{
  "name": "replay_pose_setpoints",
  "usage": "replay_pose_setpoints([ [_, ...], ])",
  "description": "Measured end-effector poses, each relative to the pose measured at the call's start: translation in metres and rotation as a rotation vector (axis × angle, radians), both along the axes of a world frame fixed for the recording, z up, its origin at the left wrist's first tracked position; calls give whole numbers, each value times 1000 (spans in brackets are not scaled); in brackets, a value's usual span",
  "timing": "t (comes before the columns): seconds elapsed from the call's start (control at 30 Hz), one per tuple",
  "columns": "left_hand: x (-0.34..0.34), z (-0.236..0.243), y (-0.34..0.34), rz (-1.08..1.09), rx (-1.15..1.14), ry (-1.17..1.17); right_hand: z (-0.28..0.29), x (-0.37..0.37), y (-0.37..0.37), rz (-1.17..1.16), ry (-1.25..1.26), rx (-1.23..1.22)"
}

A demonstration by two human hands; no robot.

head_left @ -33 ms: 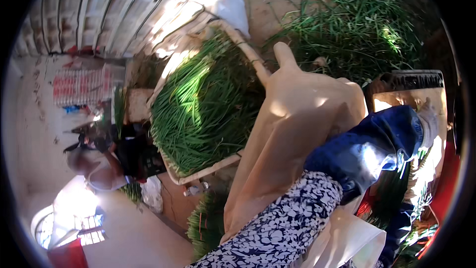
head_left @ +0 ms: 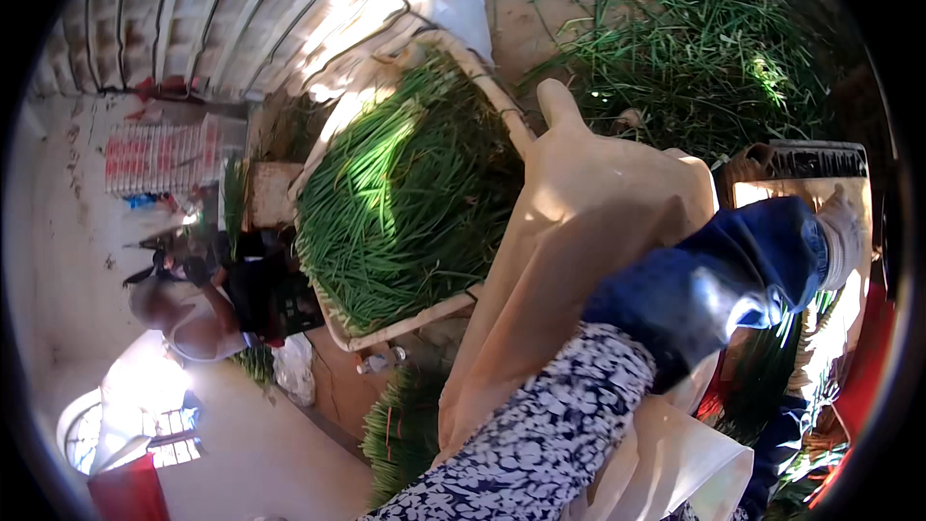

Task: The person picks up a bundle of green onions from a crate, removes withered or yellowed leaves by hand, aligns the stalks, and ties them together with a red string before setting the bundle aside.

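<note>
My left forearm, in a patterned sleeve and blue over-sleeve, crosses my beige apron (head_left: 569, 203) to the right. My left hand (head_left: 835, 236), in a pale glove, is over a beige container (head_left: 772, 191) with a dark edge; its fingers are unclear. At the lower right, my right hand (head_left: 803, 367), also pale-gloved, is in glare beside long green stalks (head_left: 767, 367), below another blue sleeve; its grip is hard to make out. A pale-framed crate (head_left: 415, 333) full of long green leaves (head_left: 386, 193) lies left of the apron.
Loose greens (head_left: 685, 48) cover floor at the upper right. A co-worker (head_left: 203, 318) bends at the left near stacked packs (head_left: 164, 159). Bundled stalks (head_left: 395, 425) lie at the bottom middle. White sacking (head_left: 212, 19) with dark straps spans the upper left.
The view has shifted slightly. My left arm and gloved hand sit a little higher in the picture; otherwise little differs.
</note>
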State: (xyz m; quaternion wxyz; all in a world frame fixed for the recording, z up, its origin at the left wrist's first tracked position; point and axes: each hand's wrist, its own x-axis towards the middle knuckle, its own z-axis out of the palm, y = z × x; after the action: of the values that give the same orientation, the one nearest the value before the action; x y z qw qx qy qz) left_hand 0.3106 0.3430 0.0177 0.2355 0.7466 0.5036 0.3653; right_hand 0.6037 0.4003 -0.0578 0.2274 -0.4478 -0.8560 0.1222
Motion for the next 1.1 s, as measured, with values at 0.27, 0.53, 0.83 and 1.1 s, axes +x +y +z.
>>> replay_pose_setpoints([
  [0.27, -264, 100, -149, 880, -261, -82, 7, -3, 8, 108, -31, 130],
  [0.53, -447, -12, -353, 1309, -1020, 694, 17, -25, 26, 0, 167, -188],
  [0.83, -429, 18, -346, 1066, -1083, 624, 30, 3, 24, 224, -177, 226],
  [1.1, -519, -16, -325, 1145, -819, 658, 54, -98, -12, 48, 214, -145],
])
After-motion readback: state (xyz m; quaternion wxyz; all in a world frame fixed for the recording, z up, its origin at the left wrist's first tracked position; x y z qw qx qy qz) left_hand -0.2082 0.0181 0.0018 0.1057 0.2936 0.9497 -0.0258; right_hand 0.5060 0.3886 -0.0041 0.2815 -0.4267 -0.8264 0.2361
